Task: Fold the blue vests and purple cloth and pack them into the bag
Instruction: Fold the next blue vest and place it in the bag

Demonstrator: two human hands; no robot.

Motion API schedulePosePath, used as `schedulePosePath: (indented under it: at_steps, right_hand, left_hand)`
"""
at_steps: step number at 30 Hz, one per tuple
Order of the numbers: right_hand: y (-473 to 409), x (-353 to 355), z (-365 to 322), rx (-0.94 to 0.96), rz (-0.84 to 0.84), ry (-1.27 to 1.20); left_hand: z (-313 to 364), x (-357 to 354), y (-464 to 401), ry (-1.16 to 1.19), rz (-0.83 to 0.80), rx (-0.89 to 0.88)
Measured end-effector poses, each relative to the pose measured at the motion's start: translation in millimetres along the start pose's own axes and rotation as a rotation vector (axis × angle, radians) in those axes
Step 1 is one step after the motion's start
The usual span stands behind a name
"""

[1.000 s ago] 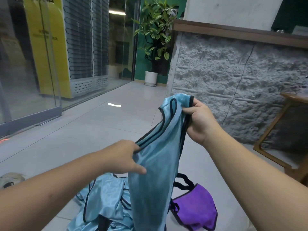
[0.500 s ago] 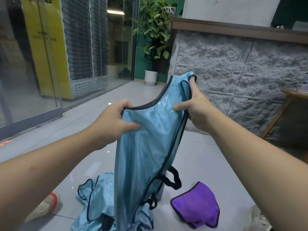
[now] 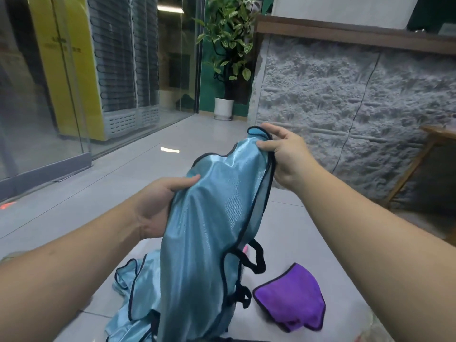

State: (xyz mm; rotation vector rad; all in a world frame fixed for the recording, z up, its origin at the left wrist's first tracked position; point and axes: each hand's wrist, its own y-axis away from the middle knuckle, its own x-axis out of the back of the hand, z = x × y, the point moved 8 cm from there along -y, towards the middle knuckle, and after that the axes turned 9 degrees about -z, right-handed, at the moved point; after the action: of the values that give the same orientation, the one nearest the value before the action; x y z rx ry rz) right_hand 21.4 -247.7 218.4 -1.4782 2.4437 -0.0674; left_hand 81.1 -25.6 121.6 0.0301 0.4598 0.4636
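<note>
A second shiny light-blue vest with dark trim (image 3: 138, 292) lies crumpled on the pale tiled floor (image 3: 74, 206) at the near edge; beside it to the right lies a purple cloth with dark edging (image 3: 291, 294); above both hangs the glossy blue vest (image 3: 209, 230) held up; the left hand (image 3: 158, 206) curls round its left side, thumb on top; the right hand (image 3: 286, 156) pinches its upper strap; beyond stands a potted green plant (image 3: 227, 58).
</note>
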Motion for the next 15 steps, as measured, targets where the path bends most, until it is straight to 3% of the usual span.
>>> schedulePosePath:
  at_steps: [9,15]
  right_hand:
    - [32,6,103,-0.279,-0.072,-0.34]
    - [76,2,169,-0.52,-0.274,-0.281]
  left_hand:
    - [19,-7,-16,0.089,0.139,-0.147]
    - [27,2,-18,0.154,0.255,-0.202]
